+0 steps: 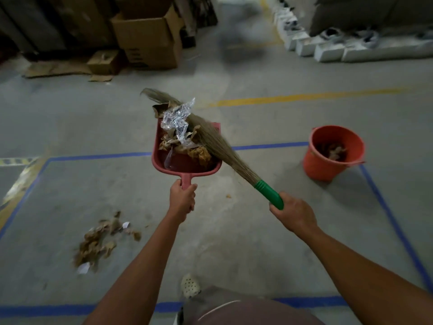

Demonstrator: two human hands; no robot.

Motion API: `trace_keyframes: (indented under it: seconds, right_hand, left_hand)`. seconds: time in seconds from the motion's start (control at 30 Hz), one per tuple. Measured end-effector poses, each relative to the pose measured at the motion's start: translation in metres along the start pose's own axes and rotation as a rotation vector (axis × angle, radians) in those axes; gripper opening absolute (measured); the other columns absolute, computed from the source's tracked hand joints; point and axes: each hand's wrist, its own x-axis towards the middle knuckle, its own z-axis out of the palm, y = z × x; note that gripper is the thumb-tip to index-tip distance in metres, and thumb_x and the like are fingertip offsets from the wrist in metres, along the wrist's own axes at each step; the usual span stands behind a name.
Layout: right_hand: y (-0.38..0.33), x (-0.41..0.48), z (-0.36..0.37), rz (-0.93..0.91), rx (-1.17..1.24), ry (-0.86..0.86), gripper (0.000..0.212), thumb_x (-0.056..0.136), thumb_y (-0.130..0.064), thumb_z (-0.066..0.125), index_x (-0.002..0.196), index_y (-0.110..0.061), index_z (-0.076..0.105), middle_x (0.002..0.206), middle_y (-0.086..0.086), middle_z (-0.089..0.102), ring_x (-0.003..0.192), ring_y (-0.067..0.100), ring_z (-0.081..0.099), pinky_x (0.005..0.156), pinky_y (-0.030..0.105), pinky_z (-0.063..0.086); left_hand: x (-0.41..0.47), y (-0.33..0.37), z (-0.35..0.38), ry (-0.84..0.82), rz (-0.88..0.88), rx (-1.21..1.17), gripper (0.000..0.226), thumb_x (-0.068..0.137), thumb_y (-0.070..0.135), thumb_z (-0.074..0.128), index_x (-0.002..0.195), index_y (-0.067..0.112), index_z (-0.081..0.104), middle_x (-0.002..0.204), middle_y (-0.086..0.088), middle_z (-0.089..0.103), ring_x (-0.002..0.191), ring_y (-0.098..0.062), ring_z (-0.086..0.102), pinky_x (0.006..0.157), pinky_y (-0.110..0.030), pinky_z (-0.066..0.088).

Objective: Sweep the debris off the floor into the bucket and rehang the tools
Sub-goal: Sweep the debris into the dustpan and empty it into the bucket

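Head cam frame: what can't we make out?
- bucket interior, head view: dim; the rim hides the fill level.
- dustpan load, head view: the broom covers part of it.
- tool hanging spot: outside the frame.
- white boxes, top right, head view: motion blur.

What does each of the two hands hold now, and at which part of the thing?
The left hand grips the red dustpan by its short handle. The right hand grips the broom by its green handle.
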Motion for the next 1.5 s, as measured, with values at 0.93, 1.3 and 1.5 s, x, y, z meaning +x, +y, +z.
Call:
trace_keyframes:
  seconds: [0.93,1.3,1.5]
  right_hand:
    - [0.259,0.091,-0.075,0.732,0.211,0.231,0.03,0.088,-0.05,0.062,0.084,-0.023,0.049,0.058,-0.001,0.054,0.051,0.017,0.056,0.049,0.031,0.046]
    - [0.362,0.183,-0.088,0.797,0.231,0.168,0.031,0.09,-0.049,0.063,0.083,-0.022,0.049,0.055,-0.006,0.05,0.046,0.005,0.047,0.041,0.022,0.03]
    - [0.445,0.242,-0.095,0.781,0.258,0.079,0.029,0.091,-0.049,0.061,0.087,-0.024,0.049,0.054,-0.009,0.047,0.045,0.0,0.043,0.041,0.017,0.025]
  left_hand:
    - [0.133,0.124,0.442,-0.694,0.097,0.312,0.013,0.094,0.012,0.058,0.099,0.008,0.046,0.065,-0.011,0.048,0.038,-0.015,0.042,0.035,-0.023,0.033]
    - [0.188,0.141,0.603,-0.762,0.033,0.402,0.012,0.095,0.011,0.058,0.097,0.006,0.047,0.064,-0.012,0.048,0.037,-0.015,0.041,0.034,-0.023,0.033]
    - [0.213,0.139,0.7,-0.738,-0.046,0.457,0.017,0.097,0.02,0.059,0.099,0.007,0.049,0.065,-0.012,0.05,0.039,-0.015,0.042,0.034,-0.023,0.034]
